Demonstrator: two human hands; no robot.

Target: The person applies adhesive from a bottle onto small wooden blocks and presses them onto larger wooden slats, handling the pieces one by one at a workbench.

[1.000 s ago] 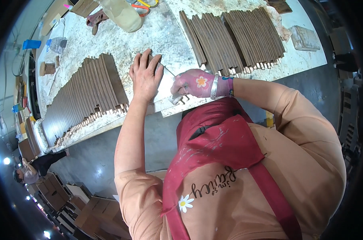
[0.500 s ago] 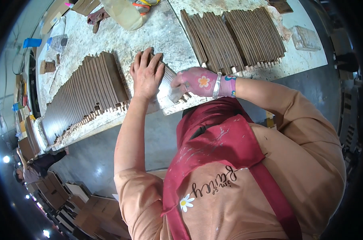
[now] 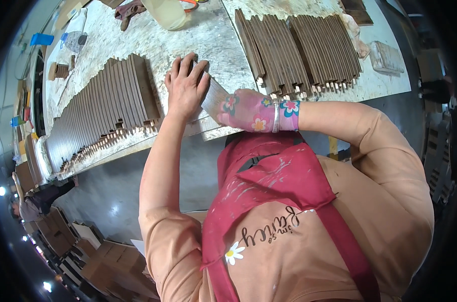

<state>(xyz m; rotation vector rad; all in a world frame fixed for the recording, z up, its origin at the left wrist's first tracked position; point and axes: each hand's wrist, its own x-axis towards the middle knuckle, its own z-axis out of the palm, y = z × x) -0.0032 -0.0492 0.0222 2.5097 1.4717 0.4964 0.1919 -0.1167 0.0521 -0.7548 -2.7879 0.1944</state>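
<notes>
A brown wooden board [image 3: 216, 98] lies at a slant on the pale, stained worktable, between my two hands. My left hand [image 3: 186, 90] is bare and lies on its far part, fingers spread and stretched out. My right hand [image 3: 246, 110] wears a thin purple glove with a flower pattern. Its fingers are curled against the near end of the board, at the table's front edge. What they hold, if anything, is hidden beneath the glove. A row of similar brown boards [image 3: 102, 103] stands on edge to the left, light pegs sticking out at the near ends.
A second row of brown pieces [image 3: 304, 53] stands to the right, pegs toward me. Beyond it lies a pale wrapped block [image 3: 386, 58]. At the back are a cloudy plastic container [image 3: 167, 12] and a dark reddish glove [image 3: 129, 11]. Another person [image 3: 34, 204] is at the far left.
My gloved right hand has slid slightly to the right and turned, covering the board's pegged near end. My left hand stays on the board. The whole view has shifted a little.
</notes>
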